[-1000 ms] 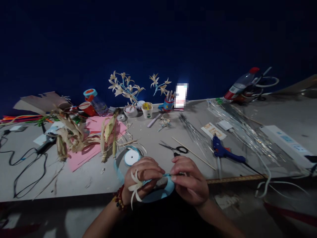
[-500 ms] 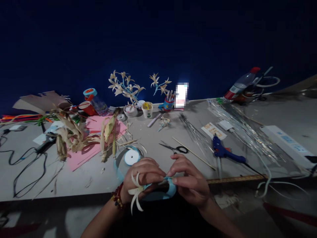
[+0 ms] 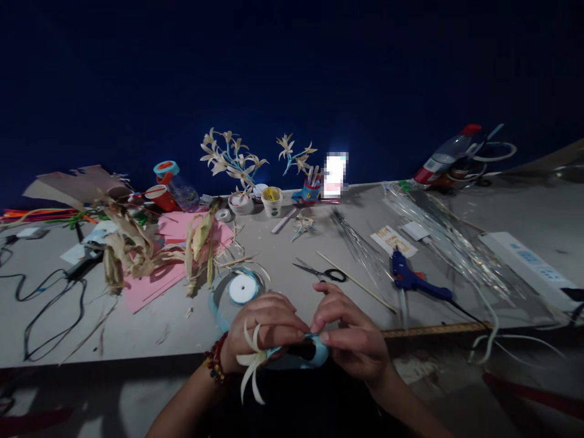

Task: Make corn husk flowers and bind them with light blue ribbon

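Note:
My left hand (image 3: 269, 319) is closed round the stem of a pale cream flower (image 3: 253, 360), whose long petals stick out by the wrist. The stem, wrapped in light blue, runs to the right, mostly hidden by the fingers. A light blue ribbon (image 3: 321, 354) loops below both hands. Thumb and forefinger of my right hand (image 3: 353, 334) pinch this ribbon at the stem's end. Behind the left hand lies a white ribbon spool (image 3: 243, 288) with blue ribbon about it. Black-handled scissors (image 3: 335, 275) rest just beyond the right hand.
A blue glue gun (image 3: 417, 277) and a thin stick (image 3: 356, 281) lie to the right, near bundled wires (image 3: 358, 240). Dried corn husks (image 3: 137, 249) cover pink paper (image 3: 155, 285) at left. Finished flower sprays (image 3: 232, 161) stand at the back beside small tubs (image 3: 272, 204).
Both hands have lowered slightly, and the right has shifted a little to the right. The flower has tilted downward, and the ribbon loop has become flatter.

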The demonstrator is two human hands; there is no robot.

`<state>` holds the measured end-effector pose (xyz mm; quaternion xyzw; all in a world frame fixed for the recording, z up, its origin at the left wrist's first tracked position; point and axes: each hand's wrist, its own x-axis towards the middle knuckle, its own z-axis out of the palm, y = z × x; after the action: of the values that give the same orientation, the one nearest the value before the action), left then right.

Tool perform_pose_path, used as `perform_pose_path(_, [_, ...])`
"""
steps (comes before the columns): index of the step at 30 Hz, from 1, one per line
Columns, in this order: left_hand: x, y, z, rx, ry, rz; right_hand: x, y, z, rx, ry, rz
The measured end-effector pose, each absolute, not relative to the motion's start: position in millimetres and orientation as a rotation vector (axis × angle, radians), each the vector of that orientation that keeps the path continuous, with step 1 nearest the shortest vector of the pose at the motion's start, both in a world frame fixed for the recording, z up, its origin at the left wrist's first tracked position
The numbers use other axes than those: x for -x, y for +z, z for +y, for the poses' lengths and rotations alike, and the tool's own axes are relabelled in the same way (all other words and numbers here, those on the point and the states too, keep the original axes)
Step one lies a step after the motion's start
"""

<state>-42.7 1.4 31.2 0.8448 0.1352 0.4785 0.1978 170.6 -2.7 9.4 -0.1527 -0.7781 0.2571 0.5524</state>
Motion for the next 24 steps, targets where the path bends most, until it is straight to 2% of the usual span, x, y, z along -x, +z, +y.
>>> perform_pose_path(24, [40,30,1,-2.321,1.401,0.395,-169,0,-5,0.403,0.546,-1.745])
